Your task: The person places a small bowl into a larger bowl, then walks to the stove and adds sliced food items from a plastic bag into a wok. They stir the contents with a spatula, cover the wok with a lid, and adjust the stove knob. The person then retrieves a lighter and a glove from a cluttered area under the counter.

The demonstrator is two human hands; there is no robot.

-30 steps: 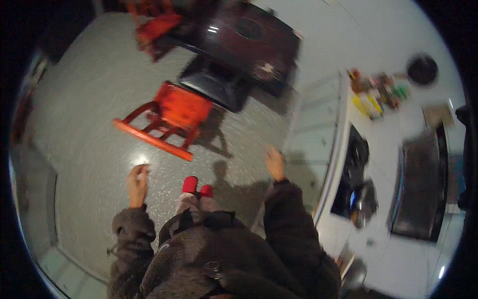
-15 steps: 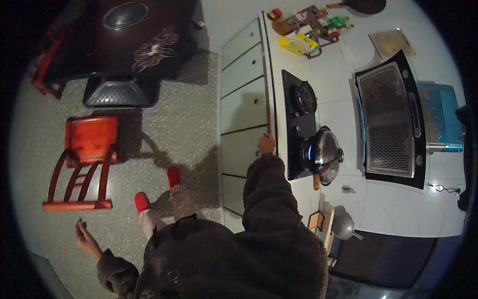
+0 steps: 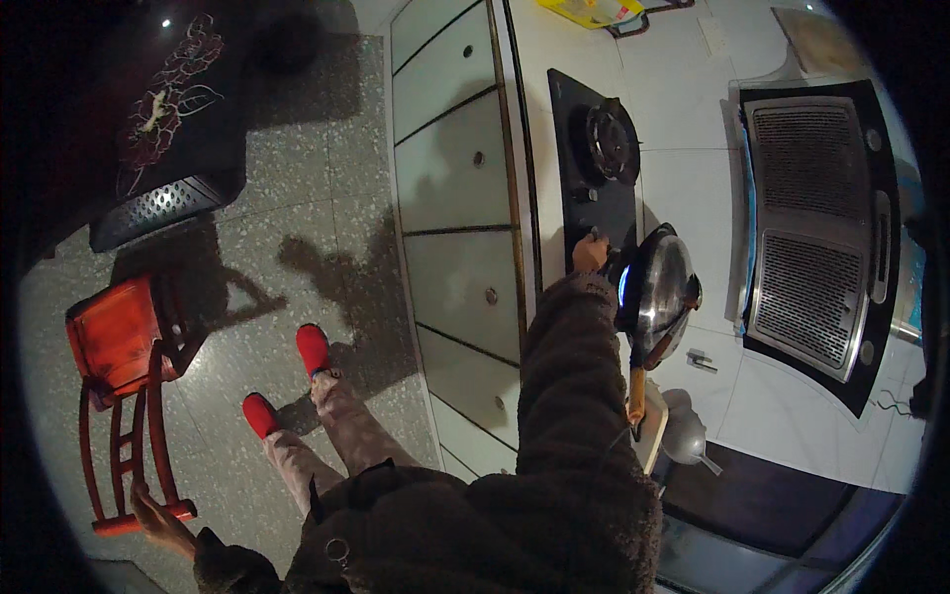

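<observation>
The black, glass-topped two-burner gas cooktop is set in the white countertop on the person's right. Its long axis runs along the counter, away from the person. The right hand is the nearer hand: it is at the front edge of the cooktop, level with the near burner. The fingers are bent and close together. They cover what lies beneath them, so whether they grip anything cannot be told. A small dark control knob shows just beyond the fingertips, farther from the person.

A blue flame shows beside the hand, on its right, under a shiny, round metal pan. The pan's wooden handle points back toward the person. The black far burner carries no pan.

The left hand is well apart from the cooktop, at the top rail of a red wooden chair. Its fingers are extended; contact with the rail cannot be confirmed.

White-fronted drawers line the counter below the cooktop. A black-framed range hood is mounted beyond it.
</observation>
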